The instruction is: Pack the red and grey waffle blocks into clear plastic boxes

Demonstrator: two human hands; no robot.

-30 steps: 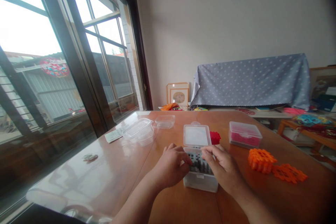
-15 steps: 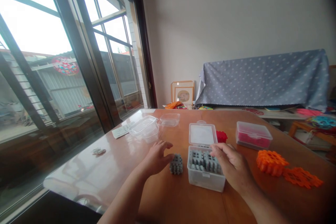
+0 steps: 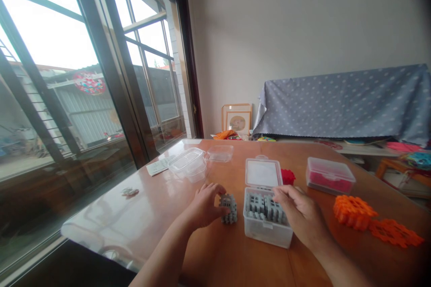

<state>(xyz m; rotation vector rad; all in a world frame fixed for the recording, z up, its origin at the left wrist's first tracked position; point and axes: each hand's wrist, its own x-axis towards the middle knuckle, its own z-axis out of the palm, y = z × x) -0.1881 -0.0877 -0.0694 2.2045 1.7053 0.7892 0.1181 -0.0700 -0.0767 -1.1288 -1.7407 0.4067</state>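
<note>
A clear plastic box [image 3: 267, 231] with its lid [image 3: 263, 173] flipped open stands on the wooden table [image 3: 229, 260]; grey interlocking pieces [image 3: 259, 206] fill it. My right hand [image 3: 299, 215] rests on the box's right side, fingers curled over the grey pieces inside. Left of the box a small grey block of joined pieces [image 3: 229, 209] stands on the table. My left hand [image 3: 205, 204] touches that block from the left, fingers curled against it.
A closed box of pink pieces [image 3: 330, 176], a red piece [image 3: 287, 176] and orange pieces [image 3: 353, 212] lie to the right. Empty clear containers [image 3: 188, 165] and a paper slip [image 3: 157, 167] sit far left. A window runs along the table's left edge.
My left hand lifted a grey block out of the box, set it on the table to the left, and now touches it again. The camera shifted slightly.
</note>
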